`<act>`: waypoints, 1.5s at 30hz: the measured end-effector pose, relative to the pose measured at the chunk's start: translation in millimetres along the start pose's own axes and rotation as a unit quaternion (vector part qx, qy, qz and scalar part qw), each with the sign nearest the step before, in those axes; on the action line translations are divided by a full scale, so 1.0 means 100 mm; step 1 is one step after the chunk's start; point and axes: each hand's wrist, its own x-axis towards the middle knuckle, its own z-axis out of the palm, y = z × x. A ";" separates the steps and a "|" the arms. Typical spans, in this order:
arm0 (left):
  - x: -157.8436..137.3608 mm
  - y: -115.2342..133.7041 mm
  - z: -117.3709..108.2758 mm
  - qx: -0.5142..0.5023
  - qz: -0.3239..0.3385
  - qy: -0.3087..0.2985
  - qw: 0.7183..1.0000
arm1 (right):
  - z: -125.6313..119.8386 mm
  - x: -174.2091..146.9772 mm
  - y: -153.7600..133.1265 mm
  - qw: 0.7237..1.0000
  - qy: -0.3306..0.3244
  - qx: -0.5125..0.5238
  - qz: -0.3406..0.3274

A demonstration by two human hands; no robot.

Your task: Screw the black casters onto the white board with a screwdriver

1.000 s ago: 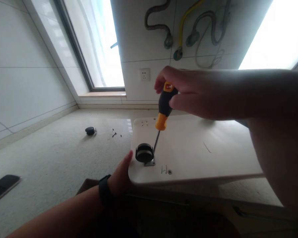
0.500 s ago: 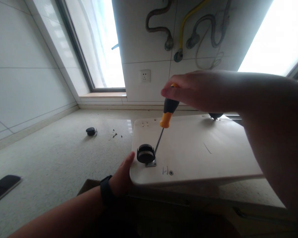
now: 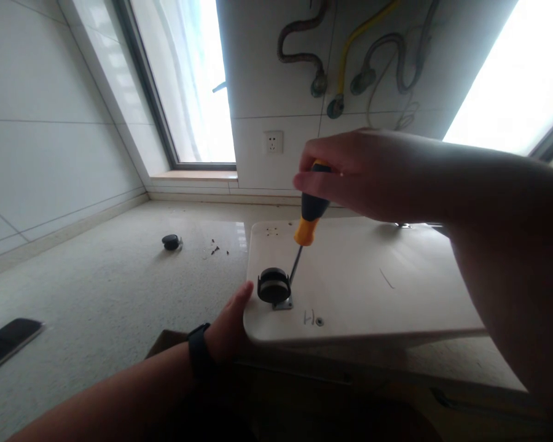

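My right hand [image 3: 334, 169] is wrapped around the dark and orange handle of a screwdriver [image 3: 307, 232]. The shaft slants down to the metal mounting plate of a black caster wheel [image 3: 274, 285], and the wheel hides its tip. This caster stands near the left end of a white panel [image 3: 350, 288]. My left hand [image 3: 230, 322], a dark watch on its wrist, grips the panel's left edge with the thumb along the side; its other fingers are hidden. Screw holes [image 3: 271, 231] show at the panel's far left corner. Another fitting [image 3: 403, 226] is partly covered by my right hand.
The panel rests on a speckled countertop [image 3: 120, 294]. On its left lie a loose caster [image 3: 171, 242], several small screws [image 3: 215, 248] and a flat dark object [image 3: 10, 344]. Behind are a wall socket [image 3: 273, 142], a yellow pipe [image 3: 350, 49] and grey hoses [image 3: 299, 57].
My right hand has turned slightly on the screwdriver handle, its fingers curling further round, and the handle sits a little lower. The whole view has shifted slightly. My left hand keeps its place.
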 end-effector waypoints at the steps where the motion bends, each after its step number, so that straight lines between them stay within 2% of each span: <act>1: 0.00 0.00 0.01 0.006 0.000 0.006 1.000 | 0.00 -0.01 0.01 0.999 -0.019 0.027 0.001; 4: -0.01 0.01 0.03 0.020 -0.002 0.021 1.000 | -0.03 -0.04 -0.03 0.991 -0.072 0.109 -0.015; 6: -0.01 0.02 0.04 0.023 -0.004 0.017 1.000 | -0.06 -0.04 -0.08 0.991 -0.065 0.114 -0.019; 11: -0.03 0.05 0.07 0.019 -0.015 0.024 0.999 | -0.11 0.03 -0.13 0.998 -0.029 -0.049 0.041; 14: -0.02 0.05 0.08 0.017 -0.020 0.022 0.999 | -0.07 0.06 -0.06 0.994 -0.021 -0.098 0.041; 16: -0.02 0.04 0.07 0.016 -0.015 0.026 0.999 | -0.04 0.04 -0.02 0.997 -0.021 -0.059 0.034; 19: -0.01 0.03 0.04 0.015 -0.019 0.037 0.999 | -0.02 -0.01 -0.03 0.996 -0.045 0.075 -0.004; 21: -0.01 0.02 0.03 0.012 -0.015 0.035 0.999 | -0.05 -0.04 -0.07 0.992 -0.060 0.109 -0.031; 24: -0.01 0.03 0.02 0.011 -0.004 0.019 1.000 | -0.09 -0.02 -0.10 1.000 -0.029 0.004 -0.008; 26: 0.00 0.02 0.01 0.014 -0.009 0.009 1.000 | -0.10 0.01 -0.10 0.994 -0.014 -0.104 0.028; 28: 0.01 0.01 -0.01 0.014 -0.014 0.002 1.000 | -0.10 0.03 -0.09 0.985 -0.028 -0.165 0.053; 30: 0.02 0.00 -0.04 0.008 -0.016 -0.007 1.000 | -0.10 0.02 -0.09 0.984 -0.050 -0.152 0.078; 33: 0.03 -0.01 -0.06 -0.002 -0.015 -0.022 1.000 | -0.11 -0.07 -0.09 0.992 -0.072 -0.050 0.093; 37: 0.02 -0.01 -0.05 -0.002 -0.018 -0.010 1.000 | -0.13 -0.13 -0.04 0.995 -0.095 0.033 0.020; 39: 0.02 -0.01 -0.04 0.002 -0.024 -0.004 1.000 | -0.12 -0.11 -0.02 0.996 -0.087 0.027 0.014; 42: 0.02 0.00 -0.02 0.010 -0.022 0.009 1.000 | -0.11 -0.02 -0.02 0.995 -0.069 -0.034 0.060; 45: 0.02 0.01 -0.03 0.013 -0.021 0.026 0.999 | -0.08 0.05 -0.05 0.994 -0.048 -0.077 0.066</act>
